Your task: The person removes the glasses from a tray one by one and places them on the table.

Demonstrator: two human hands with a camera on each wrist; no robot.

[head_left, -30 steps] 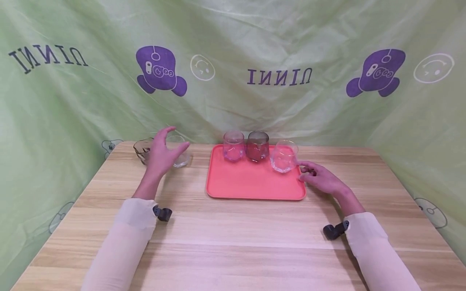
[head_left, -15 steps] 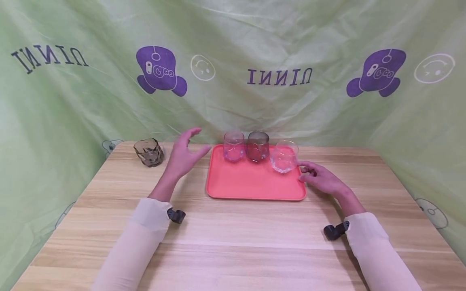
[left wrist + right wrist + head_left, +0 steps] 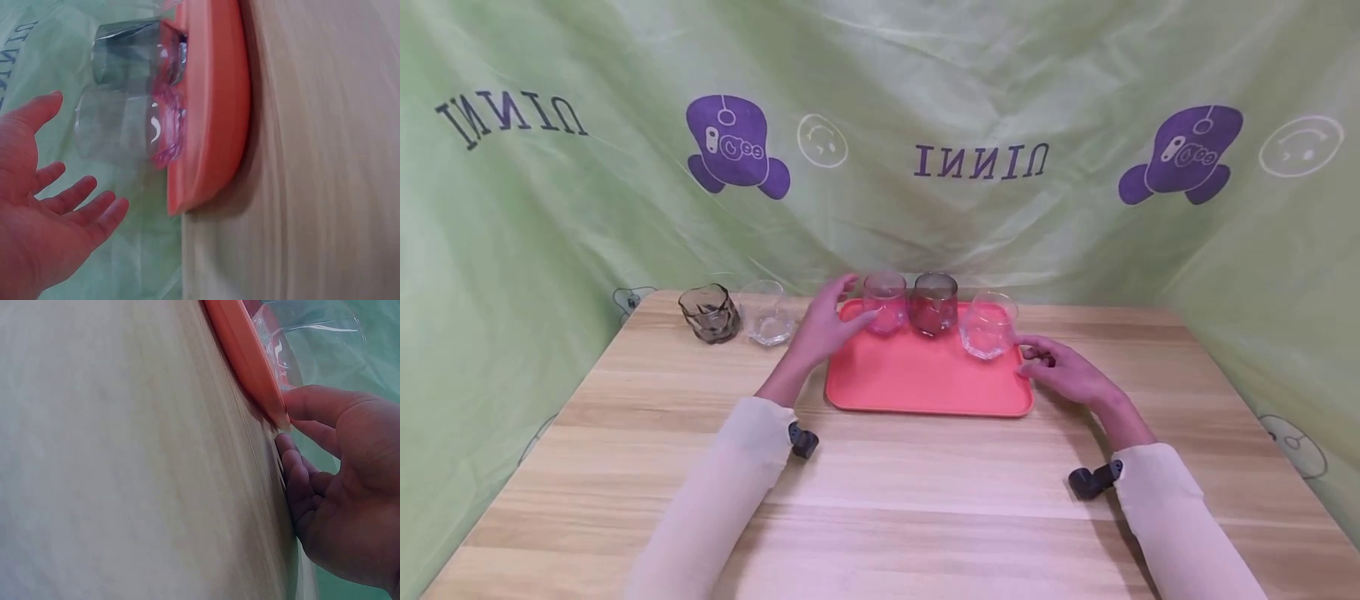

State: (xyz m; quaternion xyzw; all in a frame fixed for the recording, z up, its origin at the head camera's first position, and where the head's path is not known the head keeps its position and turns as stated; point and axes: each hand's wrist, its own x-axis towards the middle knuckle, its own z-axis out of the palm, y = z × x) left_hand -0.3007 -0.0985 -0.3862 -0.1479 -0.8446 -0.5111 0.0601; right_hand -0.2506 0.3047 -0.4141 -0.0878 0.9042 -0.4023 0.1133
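Observation:
My left hand [image 3: 831,323], thumb and fingers spread, reaches over the left edge of the red tray [image 3: 925,387]. Its fingertips are close to a pinkish clear glass [image 3: 884,302], and the left wrist view shows a gap between hand and glass. Beside that glass stands a smoky grey glass [image 3: 933,305], with a clear glass [image 3: 989,327] at the tray's right; all three are upright. My right hand [image 3: 1067,371] rests on the table at the tray's right edge, fingers loosely bent. In the right wrist view its thumb [image 3: 312,402] touches the rim next to the clear glass.
On the wooden table [image 3: 925,500], left of the tray, stand a dark faceted glass [image 3: 711,315] and another clear glass [image 3: 768,315]. A green printed curtain [image 3: 880,225] hangs right behind the table's back edge and along both sides.
My left hand has moved right, from the two glasses on the left to the pinkish glass on the tray. The right hand and all the glasses have stayed in place.

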